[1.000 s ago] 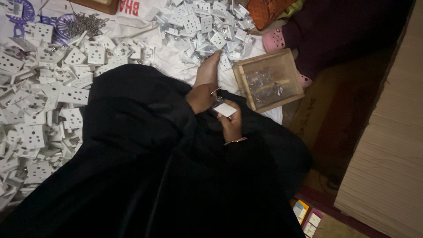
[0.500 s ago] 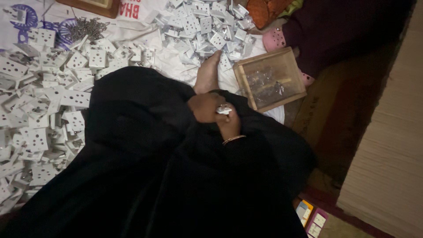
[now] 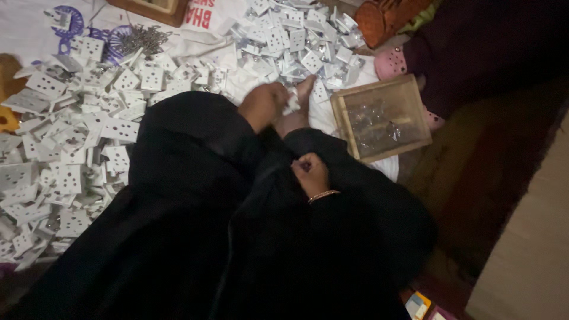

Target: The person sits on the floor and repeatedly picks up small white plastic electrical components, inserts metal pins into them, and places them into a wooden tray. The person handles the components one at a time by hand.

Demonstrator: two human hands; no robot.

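Note:
I sit on the floor in a black garment [image 3: 195, 225]. My left hand [image 3: 262, 105] reaches forward beside my bare foot [image 3: 299, 109] and is closed on a small white plastic socket plate [image 3: 291, 102] at the edge of the pile. My right hand [image 3: 310, 174], with a bangle at the wrist, rests on my lap with its fingers curled shut; whether anything small sits inside it I cannot tell. Several white socket plates [image 3: 89, 124] lie heaped on a white cloth to the left and ahead.
An open wooden box [image 3: 349, 127] with small metal parts stands right of my foot. A heap of metal pieces [image 3: 139, 38] and another wooden box [image 3: 151, 9] lie at the top left. Another person in dark clothes [image 3: 474, 53], a pink clog [image 3: 391, 62] and an orange bag [image 3: 388, 18] are at the top right.
Both hands held a white plate together over my lap. Now my left hand has moved forward to the pile by my foot with a white piece, and my right hand stays back, closed.

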